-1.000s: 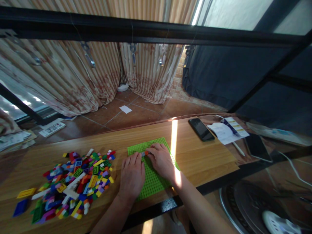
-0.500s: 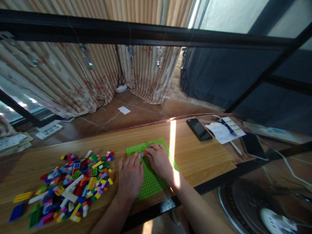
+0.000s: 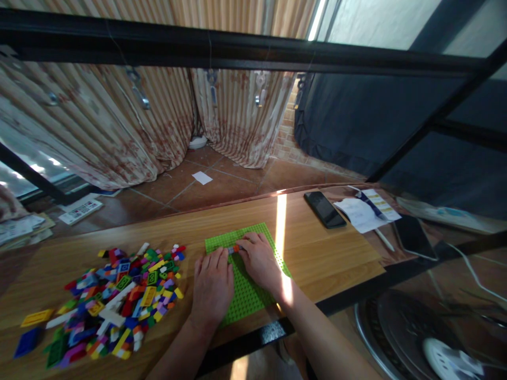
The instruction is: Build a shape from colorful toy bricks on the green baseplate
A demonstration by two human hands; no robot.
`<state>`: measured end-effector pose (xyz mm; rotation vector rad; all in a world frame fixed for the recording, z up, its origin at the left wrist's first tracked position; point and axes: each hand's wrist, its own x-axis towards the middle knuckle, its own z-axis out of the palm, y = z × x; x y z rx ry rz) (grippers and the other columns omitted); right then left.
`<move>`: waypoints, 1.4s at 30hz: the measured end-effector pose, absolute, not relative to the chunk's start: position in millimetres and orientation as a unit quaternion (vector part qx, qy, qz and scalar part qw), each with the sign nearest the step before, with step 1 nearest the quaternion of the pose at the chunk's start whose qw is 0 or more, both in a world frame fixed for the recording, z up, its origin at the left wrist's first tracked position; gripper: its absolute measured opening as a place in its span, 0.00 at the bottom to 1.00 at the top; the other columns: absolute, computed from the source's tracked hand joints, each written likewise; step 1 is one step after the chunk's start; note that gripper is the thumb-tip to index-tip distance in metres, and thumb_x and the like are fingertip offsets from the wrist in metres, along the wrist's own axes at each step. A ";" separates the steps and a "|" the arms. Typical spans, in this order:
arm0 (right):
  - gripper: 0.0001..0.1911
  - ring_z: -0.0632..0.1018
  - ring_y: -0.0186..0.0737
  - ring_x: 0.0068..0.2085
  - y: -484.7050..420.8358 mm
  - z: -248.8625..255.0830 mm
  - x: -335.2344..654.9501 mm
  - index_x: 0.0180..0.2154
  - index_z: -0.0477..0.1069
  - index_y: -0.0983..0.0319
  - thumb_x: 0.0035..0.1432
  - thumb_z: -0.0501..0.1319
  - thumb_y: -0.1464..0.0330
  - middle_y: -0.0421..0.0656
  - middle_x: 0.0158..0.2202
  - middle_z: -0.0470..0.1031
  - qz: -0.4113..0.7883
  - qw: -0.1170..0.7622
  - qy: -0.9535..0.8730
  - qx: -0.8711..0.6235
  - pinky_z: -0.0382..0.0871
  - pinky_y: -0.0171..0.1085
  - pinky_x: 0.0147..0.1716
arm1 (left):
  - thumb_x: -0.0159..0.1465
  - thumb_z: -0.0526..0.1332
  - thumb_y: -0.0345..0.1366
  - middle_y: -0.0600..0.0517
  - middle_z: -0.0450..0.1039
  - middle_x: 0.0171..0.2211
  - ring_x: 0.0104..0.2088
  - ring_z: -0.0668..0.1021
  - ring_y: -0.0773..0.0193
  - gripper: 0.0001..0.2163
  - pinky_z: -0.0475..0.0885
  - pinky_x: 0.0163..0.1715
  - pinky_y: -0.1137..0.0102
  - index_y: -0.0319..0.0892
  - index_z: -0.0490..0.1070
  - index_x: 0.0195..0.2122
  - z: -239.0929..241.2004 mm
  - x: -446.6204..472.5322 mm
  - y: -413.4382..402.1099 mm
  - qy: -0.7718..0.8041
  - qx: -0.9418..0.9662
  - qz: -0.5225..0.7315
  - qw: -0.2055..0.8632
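A green studded baseplate (image 3: 247, 301) lies on the wooden table under both hands. Near its far edge is a short row of small building bricks (image 3: 233, 249), with grey-blue and orange pieces showing between my fingertips. My left hand (image 3: 214, 282) is closed at the left end of this row, its fingers together and bent down over it. From the right, my right hand (image 3: 259, 258) has its thumb and fingers closed at the orange end. My fingers hide part of the row and the plate.
Loose building bricks (image 3: 119, 301) in many colours are heaped on the left of the table (image 3: 317, 253). At the right lie a black phone (image 3: 325, 209), papers (image 3: 362, 214), a pen (image 3: 384, 239) and a dark tablet-like device (image 3: 414, 236). A black metal bar (image 3: 237, 47) crosses beyond the table.
Both hands stay in nearly the same place at the row of bricks. Only a very slight shift of the whole view shows.
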<state>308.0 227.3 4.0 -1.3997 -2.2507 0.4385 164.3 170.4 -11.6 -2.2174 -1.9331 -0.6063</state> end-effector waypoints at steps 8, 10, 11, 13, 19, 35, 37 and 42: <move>0.12 0.68 0.45 0.47 226.6 6.5 308.0 0.45 0.75 0.60 0.63 0.55 0.72 0.46 0.45 0.73 0.164 0.224 -0.817 -0.506 0.64 0.43 0.50 | 0.66 0.53 0.31 0.40 0.76 0.49 0.49 0.76 0.50 0.15 0.66 0.51 0.54 0.33 0.71 0.52 -13.2 165.1 170.2 -0.641 -0.737 -0.202 0.080; 0.12 0.68 0.45 0.47 227.0 6.8 308.1 0.44 0.76 0.60 0.63 0.55 0.72 0.46 0.45 0.73 0.162 0.223 -0.818 -0.505 0.64 0.43 0.50 | 0.66 0.53 0.31 0.40 0.75 0.50 0.49 0.75 0.50 0.15 0.66 0.51 0.54 0.34 0.71 0.52 -13.4 165.2 170.0 -0.643 -0.736 -0.198 0.079; 0.12 0.68 0.45 0.47 227.3 6.9 308.1 0.44 0.76 0.60 0.63 0.55 0.72 0.46 0.46 0.73 0.161 0.222 -0.819 -0.505 0.64 0.43 0.50 | 0.66 0.53 0.31 0.40 0.75 0.50 0.49 0.75 0.50 0.15 0.66 0.51 0.54 0.33 0.71 0.52 -13.4 165.2 169.9 -0.643 -0.736 -0.197 0.079; 0.12 0.68 0.45 0.47 227.6 6.8 308.2 0.44 0.76 0.60 0.63 0.55 0.72 0.46 0.46 0.73 0.162 0.221 -0.819 -0.504 0.64 0.43 0.50 | 0.66 0.54 0.31 0.40 0.75 0.50 0.49 0.75 0.49 0.15 0.66 0.51 0.54 0.33 0.70 0.52 -13.6 165.2 169.8 -0.643 -0.736 -0.195 0.077; 0.12 0.68 0.45 0.48 228.0 6.1 308.1 0.45 0.75 0.59 0.63 0.55 0.72 0.46 0.45 0.73 0.164 0.217 -0.819 -0.505 0.64 0.42 0.50 | 0.66 0.53 0.31 0.39 0.75 0.50 0.49 0.75 0.49 0.16 0.66 0.51 0.54 0.33 0.70 0.53 -14.2 164.7 169.8 -0.646 -0.734 -0.196 0.074; 0.13 0.67 0.45 0.48 228.0 4.8 309.6 0.47 0.74 0.60 0.63 0.55 0.72 0.47 0.46 0.72 0.159 0.208 -0.822 -0.506 0.63 0.42 0.49 | 0.67 0.50 0.32 0.41 0.75 0.50 0.48 0.75 0.51 0.17 0.66 0.50 0.56 0.36 0.68 0.55 -10.3 164.5 170.1 -0.639 -0.741 -0.186 0.085; 0.13 0.67 0.45 0.48 228.0 4.9 309.6 0.47 0.74 0.60 0.63 0.55 0.72 0.47 0.46 0.72 0.159 0.211 -0.822 -0.504 0.63 0.42 0.49 | 0.67 0.51 0.32 0.40 0.75 0.50 0.48 0.75 0.51 0.17 0.66 0.50 0.56 0.36 0.68 0.55 -10.6 164.5 170.3 -0.639 -0.740 -0.187 0.089; 0.13 0.67 0.44 0.47 227.0 6.6 309.8 0.46 0.74 0.60 0.64 0.54 0.72 0.47 0.46 0.72 0.162 0.219 -0.821 -0.501 0.63 0.42 0.48 | 0.67 0.51 0.32 0.40 0.75 0.49 0.48 0.75 0.50 0.17 0.66 0.49 0.56 0.35 0.69 0.55 -10.2 164.3 170.7 -0.635 -0.743 -0.190 0.093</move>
